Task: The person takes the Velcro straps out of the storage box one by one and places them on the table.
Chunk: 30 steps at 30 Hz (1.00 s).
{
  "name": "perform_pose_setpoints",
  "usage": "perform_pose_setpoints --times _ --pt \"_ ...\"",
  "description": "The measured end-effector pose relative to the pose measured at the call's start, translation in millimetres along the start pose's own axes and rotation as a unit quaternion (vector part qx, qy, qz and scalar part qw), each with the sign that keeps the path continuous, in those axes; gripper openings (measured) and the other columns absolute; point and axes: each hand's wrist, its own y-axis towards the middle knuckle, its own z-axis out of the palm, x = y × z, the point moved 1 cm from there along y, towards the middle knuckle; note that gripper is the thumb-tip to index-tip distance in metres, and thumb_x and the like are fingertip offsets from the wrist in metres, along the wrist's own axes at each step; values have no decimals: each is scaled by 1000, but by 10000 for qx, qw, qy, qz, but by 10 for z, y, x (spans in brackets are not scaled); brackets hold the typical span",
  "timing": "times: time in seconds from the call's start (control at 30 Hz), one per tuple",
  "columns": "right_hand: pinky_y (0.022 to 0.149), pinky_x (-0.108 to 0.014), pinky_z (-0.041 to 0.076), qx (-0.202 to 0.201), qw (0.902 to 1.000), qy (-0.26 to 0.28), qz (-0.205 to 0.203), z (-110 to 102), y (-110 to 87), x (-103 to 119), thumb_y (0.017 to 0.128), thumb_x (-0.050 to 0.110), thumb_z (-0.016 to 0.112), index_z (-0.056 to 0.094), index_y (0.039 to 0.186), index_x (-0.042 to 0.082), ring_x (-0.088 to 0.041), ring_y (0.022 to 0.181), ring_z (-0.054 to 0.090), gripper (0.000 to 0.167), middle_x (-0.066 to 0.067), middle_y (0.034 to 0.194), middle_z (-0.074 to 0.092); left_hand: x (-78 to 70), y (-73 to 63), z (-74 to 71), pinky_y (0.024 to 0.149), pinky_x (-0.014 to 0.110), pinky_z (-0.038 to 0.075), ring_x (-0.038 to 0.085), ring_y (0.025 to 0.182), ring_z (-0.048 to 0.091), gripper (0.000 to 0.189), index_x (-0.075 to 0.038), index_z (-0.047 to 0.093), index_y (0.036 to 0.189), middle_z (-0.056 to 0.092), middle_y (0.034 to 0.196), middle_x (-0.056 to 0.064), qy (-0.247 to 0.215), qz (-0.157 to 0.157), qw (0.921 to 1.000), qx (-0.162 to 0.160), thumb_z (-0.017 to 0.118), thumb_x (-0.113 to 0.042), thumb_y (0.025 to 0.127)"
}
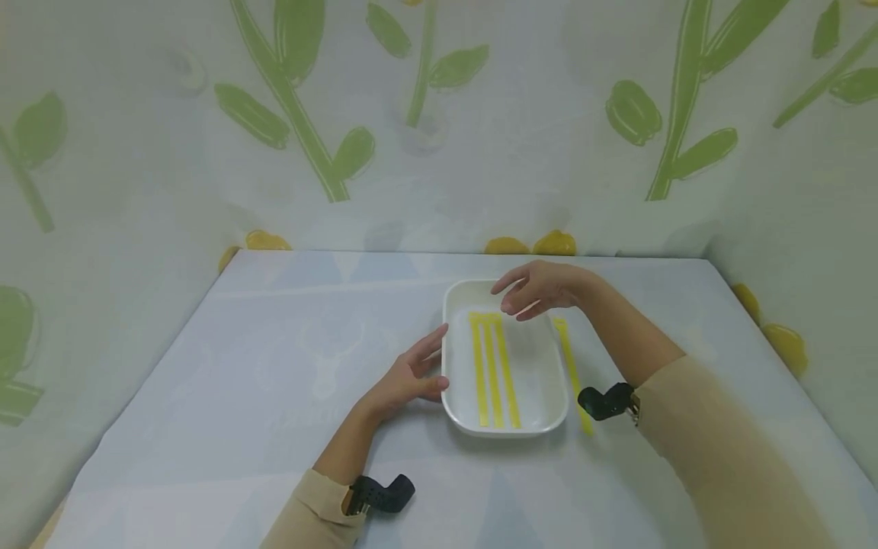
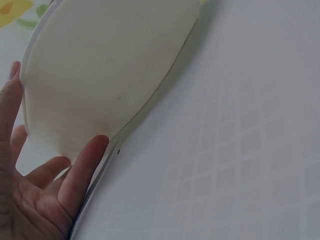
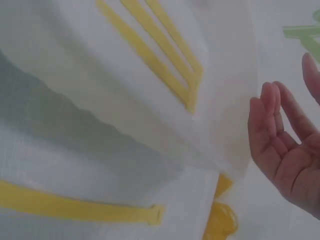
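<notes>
A white, rounded rectangular tray [image 1: 538, 374] sits on the table with several flat yellow strips [image 1: 481, 374] lying lengthwise in its left half. My left hand [image 1: 406, 379] rests against the tray's left side, its fingertips and thumb spread along the wall. The left wrist view shows the pale outer side of the tray [image 2: 110, 65] above the thumb. Over the tray's far right corner hovers my right hand [image 1: 538, 290], fingers loosely bent and nothing between them. Just right of the tray, another yellow strip [image 1: 584, 415] with a small crosspiece at its far end lies on the table.
The tray stands on a pale, faintly patterned table [image 1: 274, 381]. Walls [image 1: 514, 175] printed with green leaves and yellow flowers rise behind the table and on both sides. A black device [image 1: 384, 494] is strapped to each wrist.
</notes>
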Motion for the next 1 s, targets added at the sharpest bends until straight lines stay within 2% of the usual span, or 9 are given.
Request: perform_pose_setpoints --times 0.13,0.3,0.47,0.6,0.73,0.83,0.93,1.0 --pt "92 -44 50 -142 9993 45 351 63 148 38 85 10 70 47 135 3 -33 111 54 56 -14 114 60 7 -1 -4 84 41 54 31 143 22 88 -27 21 152 21 157 4 83 -13 10000 -31 75 -23 82" --pt "89 -43 51 -671 9932 110 941 179 332 45 84 11 71 54 129 8 -26 108 57 49 -6 105 64 17 4 -6 83 42 54 32 143 22 87 -26 20 152 21 157 5 60 -26 10000 -18 74 -22 83" --pt "86 -41 53 -888 9894 28 1147 277 453 -25 81 9 74 56 127 9 -22 100 56 50 -4 98 63 22 -1 12 83 42 54 34 143 21 91 -23 18 152 20 157 8 -70 65 9999 106 75 -26 82" --pt "84 -39 54 -843 9905 -163 1076 326 504 -100 79 7 75 52 131 9 -24 103 54 57 -10 111 58 21 -6 26 81 43 54 35 142 21 95 -20 17 153 20 157 10 -167 186 9995 185 77 -31 79" --pt "80 -36 55 -982 9897 -390 962 373 533 -143 76 5 77 53 130 8 -27 105 55 60 -13 125 53 24 -7 24 80 43 55 35 142 21 98 -19 18 152 21 156 11 -181 216 9994 188 78 -35 77" --pt "74 -32 55 -1198 9863 -810 796 405 538 -157 73 9 81 57 127 10 -25 96 57 59 -12 124 54 26 -4 17 80 43 55 35 142 21 98 -19 18 152 20 157 11 -137 221 9995 192 78 -37 77" --pt "67 -28 53 -1349 9812 -1255 572 439 551 -173 71 14 83 60 124 12 -22 80 57 58 -13 118 57 28 -3 10 81 43 55 35 142 21 96 -20 18 152 20 157 10 -95 224 9995 188 77 -36 78" --pt "65 -27 52 -1402 9772 -1563 323 461 566 -179 71 18 83 61 123 13 -20 74 58 57 -13 115 59 26 -5 7 81 43 54 35 142 21 95 -22 18 152 20 157 10 -82 217 9996 179 77 -35 79"
